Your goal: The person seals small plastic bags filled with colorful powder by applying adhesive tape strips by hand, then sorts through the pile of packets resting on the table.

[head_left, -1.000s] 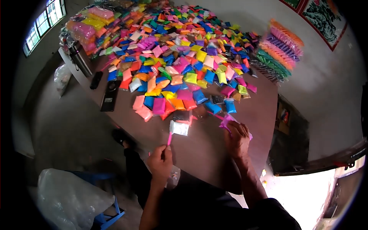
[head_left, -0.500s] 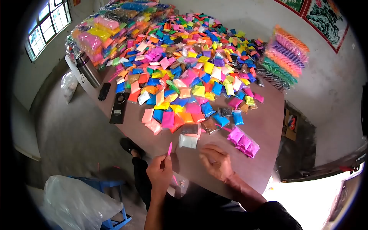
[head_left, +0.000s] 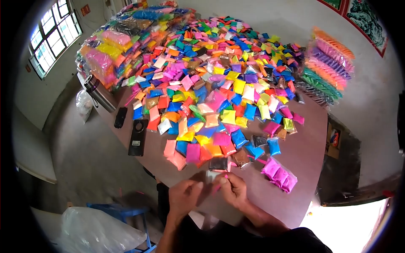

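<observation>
My right hand is closed in a pinch on a thin pink stick, at the near edge of the packet pile. To its left, my left hand has its fingers curled in with the thumb beside them; anything inside them is hidden. The two hands are a short gap apart. A white packet lies on the table just beyond the hands, partly covered by my right fingers. Behind it sit a dark packet and a brown packet. A joined strip of magenta packets lies to the right.
A large heap of coloured packets covers much of the brown table. On its left edge are a phone, a small black object and a steel flask. Bundled packets are stacked at right. A plastic bag covers a blue stool.
My hands have come together. The pink stick, upright in my left hand before, now shows at my right fingertips. My right hand has shifted left and closed; the view has shifted slightly.
</observation>
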Motion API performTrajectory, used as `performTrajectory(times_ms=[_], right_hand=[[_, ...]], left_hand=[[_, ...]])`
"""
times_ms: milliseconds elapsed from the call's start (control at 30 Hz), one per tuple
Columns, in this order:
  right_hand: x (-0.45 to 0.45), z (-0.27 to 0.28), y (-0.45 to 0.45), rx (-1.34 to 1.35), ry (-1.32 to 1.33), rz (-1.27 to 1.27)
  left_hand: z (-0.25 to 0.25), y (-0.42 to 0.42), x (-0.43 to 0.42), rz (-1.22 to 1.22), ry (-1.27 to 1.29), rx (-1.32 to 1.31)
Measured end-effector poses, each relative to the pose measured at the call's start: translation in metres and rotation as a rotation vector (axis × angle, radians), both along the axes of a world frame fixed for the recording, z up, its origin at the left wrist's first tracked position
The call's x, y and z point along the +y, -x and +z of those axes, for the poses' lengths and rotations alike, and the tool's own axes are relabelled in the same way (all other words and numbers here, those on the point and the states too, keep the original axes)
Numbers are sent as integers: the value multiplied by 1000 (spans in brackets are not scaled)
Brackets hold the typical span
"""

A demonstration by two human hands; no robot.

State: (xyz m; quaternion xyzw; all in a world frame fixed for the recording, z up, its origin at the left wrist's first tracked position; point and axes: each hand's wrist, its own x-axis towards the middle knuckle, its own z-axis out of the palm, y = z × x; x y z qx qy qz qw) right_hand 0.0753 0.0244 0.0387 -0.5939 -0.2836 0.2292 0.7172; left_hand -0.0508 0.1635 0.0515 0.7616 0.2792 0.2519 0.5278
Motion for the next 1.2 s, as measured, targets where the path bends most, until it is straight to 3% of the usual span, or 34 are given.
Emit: performTrajectory(times_ms=[100,200,267,333,400,467,633,733,867,1067,1200], right_hand=[[-8,-11,-12,-382,191,-92],[-12,-19,-20,-590,297,-108],[-13,-23,-24,-606,302,-92],[-10,-22,-25,-625,311,-77],[-5,-19,-23,-462,265,-89],[-4,-27,-18,-381,226,-104],[-17,-59,-26,-619,246,-109],[0,-12,-37,-422,216,-175],[0,-8,-42,-361,219,-100],[-2,-8,-49,-289,218,-40],[-4,-7,-50,-251,206,-20]], left_hand=[[6,-13,32,63,-74,49],[8,-34,59,121,-137,60],[-1,-48,81,135,-138,-21],[26,-67,93,126,-16,-51],[41,-87,114,134,-327,-54],[47,-111,141,117,-418,-69],[38,-179,231,113,-828,-20],[38,-223,267,106,-910,31],[11,-279,319,110,-932,37],[-22,-331,351,202,-896,344],[-31,-331,360,108,-901,317]])
